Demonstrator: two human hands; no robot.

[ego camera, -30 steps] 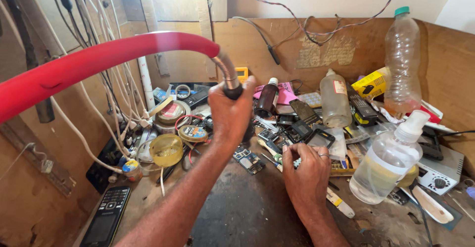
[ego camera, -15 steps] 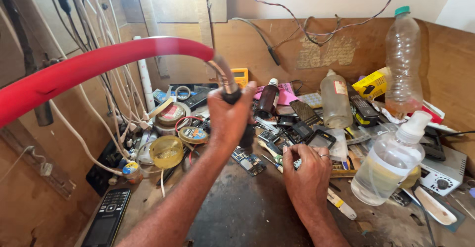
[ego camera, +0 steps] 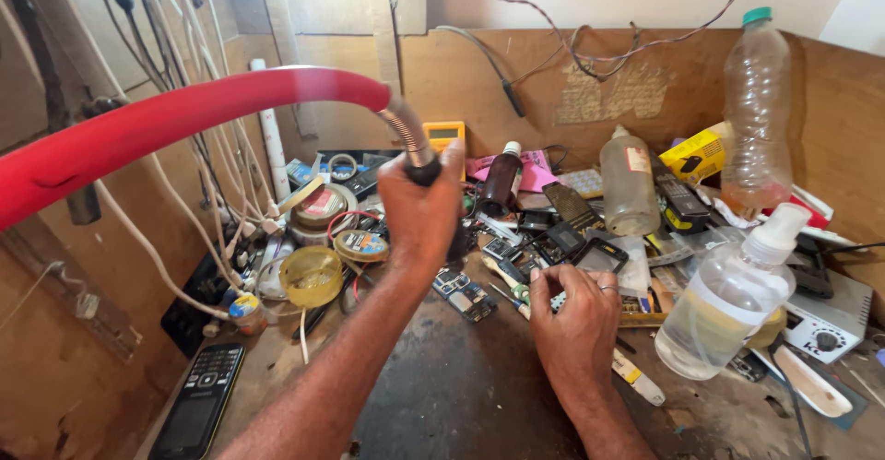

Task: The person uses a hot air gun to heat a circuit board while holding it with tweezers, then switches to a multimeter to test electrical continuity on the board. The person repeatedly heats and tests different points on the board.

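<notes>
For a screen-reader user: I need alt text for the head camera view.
A person's left hand grips the handle of a tool on a thick red hose above a cluttered workbench, while the right hand pinches a small part. Around them lie phone circuit boards, tape rolls, clear bottles and a black keypad phone.

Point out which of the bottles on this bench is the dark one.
The small brown bottle with the white cap, standing at the back just right of the left hand. The other three bottles are clear or cloudy plastic.
</notes>
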